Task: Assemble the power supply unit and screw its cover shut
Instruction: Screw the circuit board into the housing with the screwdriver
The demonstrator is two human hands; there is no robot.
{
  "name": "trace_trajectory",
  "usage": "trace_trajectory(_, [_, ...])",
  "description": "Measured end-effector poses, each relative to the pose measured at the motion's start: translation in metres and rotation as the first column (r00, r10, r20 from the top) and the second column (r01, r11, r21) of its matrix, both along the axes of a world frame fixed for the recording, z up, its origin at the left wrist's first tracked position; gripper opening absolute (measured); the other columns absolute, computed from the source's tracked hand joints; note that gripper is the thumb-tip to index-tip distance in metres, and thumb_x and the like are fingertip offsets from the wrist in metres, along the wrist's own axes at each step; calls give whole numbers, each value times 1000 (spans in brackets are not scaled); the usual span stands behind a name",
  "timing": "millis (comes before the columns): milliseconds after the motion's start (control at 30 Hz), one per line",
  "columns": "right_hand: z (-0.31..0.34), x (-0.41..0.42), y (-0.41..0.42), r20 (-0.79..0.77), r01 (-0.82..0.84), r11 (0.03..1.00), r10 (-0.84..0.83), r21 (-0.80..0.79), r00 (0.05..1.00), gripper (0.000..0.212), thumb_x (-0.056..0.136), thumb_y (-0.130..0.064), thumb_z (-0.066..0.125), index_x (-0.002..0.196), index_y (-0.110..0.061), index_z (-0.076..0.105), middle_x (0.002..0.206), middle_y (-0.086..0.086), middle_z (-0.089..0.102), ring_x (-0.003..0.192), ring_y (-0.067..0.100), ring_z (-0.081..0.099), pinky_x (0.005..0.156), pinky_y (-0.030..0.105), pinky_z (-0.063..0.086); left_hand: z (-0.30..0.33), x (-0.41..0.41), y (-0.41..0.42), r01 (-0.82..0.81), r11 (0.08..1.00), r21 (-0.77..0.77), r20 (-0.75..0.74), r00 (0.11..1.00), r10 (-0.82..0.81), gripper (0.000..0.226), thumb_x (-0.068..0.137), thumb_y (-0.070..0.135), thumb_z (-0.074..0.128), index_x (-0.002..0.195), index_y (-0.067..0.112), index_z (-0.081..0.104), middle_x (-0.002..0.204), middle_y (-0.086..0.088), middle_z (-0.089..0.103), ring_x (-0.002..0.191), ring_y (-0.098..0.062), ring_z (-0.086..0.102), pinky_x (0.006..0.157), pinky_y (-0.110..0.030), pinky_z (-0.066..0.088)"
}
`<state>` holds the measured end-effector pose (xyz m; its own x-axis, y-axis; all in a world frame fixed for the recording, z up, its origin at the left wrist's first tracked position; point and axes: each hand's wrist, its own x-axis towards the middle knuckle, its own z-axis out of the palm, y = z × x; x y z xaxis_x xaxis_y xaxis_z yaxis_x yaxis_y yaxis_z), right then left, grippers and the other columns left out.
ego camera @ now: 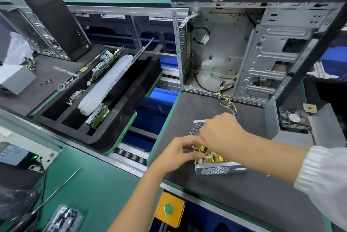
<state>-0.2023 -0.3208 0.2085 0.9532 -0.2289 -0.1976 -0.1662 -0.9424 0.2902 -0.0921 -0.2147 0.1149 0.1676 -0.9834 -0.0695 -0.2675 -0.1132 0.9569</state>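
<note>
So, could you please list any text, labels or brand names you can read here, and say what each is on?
Nothing reads with certainty.
Black tower: brand lettering near its top, too blurred to quote.
Fan: round label, print too small.
Screen: text blurred.
Cable label in the open case: unreadable.
Power supply under both hands: no text visible.

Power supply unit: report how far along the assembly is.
Done: the circuit board sits inside the power supply unit on the mat. In hand: the left hand and right hand are working over the open top. Left: the cover is not on and no cover screws are driven.
</note>
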Motion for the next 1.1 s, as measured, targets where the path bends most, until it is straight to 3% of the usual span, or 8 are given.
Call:
trace_trajectory(133, [8, -15, -10, 99, 18, 968, -44, 249, 994, 44, 91, -60, 39, 92, -18, 51, 95, 6, 62, 90, 30, 62, 56, 32, 30, 8, 0, 1, -46, 999, -21, -18, 999, 46, 15, 87, 8, 70, 102, 8, 70, 94, -11, 69, 90, -18, 62, 87, -37, 51])
trace_trajectory(267, [33, -38, -24, 238, 9, 900, -125, 436, 963, 25, 86, -42, 56, 90, -23, 41, 82, -1, 48, 88, 27, 57, 61, 33, 40, 39, -11, -18, -94, 983, -155, -44, 995, 88, 25, 83, 8, 73, 104, 19, 67, 94, 0, 68, 90, -13, 62, 86, -32, 51])
trace_trajectory(467, [54, -94, -50, 154, 251, 908, -316, 335, 936, 19, 86, -29, 56, 85, -24, 37, 74, -5, 37, 58, 11, 37, 44, 25, 23, 64, -65, -71, -6, 969, -247, 85, 996, 28, 32, 77, 8, 78, 94, 32, 65, 85, -3, 66, 83, -15, 62, 84, -35, 54])
trace_trajectory(600, [26, -138, -64, -6, 408, 893, -414, 192, 910, 26, 99, -37, 40, 109, -15, 49, 99, 6, 55, 87, 28, 58, 60, 30, 37, 58, -103, -106, 94, 966, -242, 211, 977, -42, 36, 77, 2, 79, 107, 15, 66, 95, 6, 67, 92, -10, 64, 91, -28, 52])
trace_trajectory(767, [-35, -197, -87, -44, 617, 656, -669, 436, 742, 10, 97, -24, 43, 95, -17, 36, 96, 5, 59, 77, 25, 53, 59, 33, 38, 31, -106, -125, 58, 988, -146, 408, 913, 6, 25, 84, 12, 75, 106, 19, 67, 101, 10, 64, 94, 8, 56, 84, -8, 40])
trace_trajectory(900, [-83, -215, -97, 11, 628, 453, -816, 633, 578, 10, 87, -26, 56, 84, -25, 47, 84, -2, 57, 80, 20, 53, 59, 29, 39, 0, -106, -127, -71, 992, -105, 355, 929, 104, 14, 88, 10, 68, 93, 23, 70, 91, 14, 69, 87, 0, 62, 80, -18, 47])
trace_trajectory(1000, [-115, -214, -97, 64, 605, 407, -860, 684, 507, 18, 85, -33, 62, 73, -25, 53, 74, -6, 57, 78, 19, 55, 64, 31, 42, -14, -106, -124, -149, 986, -79, 272, 948, 165, 20, 89, 8, 66, 88, 28, 70, 85, 15, 69, 80, 0, 62, 73, -10, 45])
trace_trajectory(1100, [-132, -210, -99, 115, 549, 406, -865, 731, 488, 22, 84, -35, 67, 70, -23, 53, 71, -7, 53, 75, 18, 52, 67, 34, 42, -19, -103, -125, -209, 977, -41, 184, 960, 213, 16, 90, 7, 65, 88, 21, 71, 79, 10, 69, 78, -12, 64, 70, -21, 51])
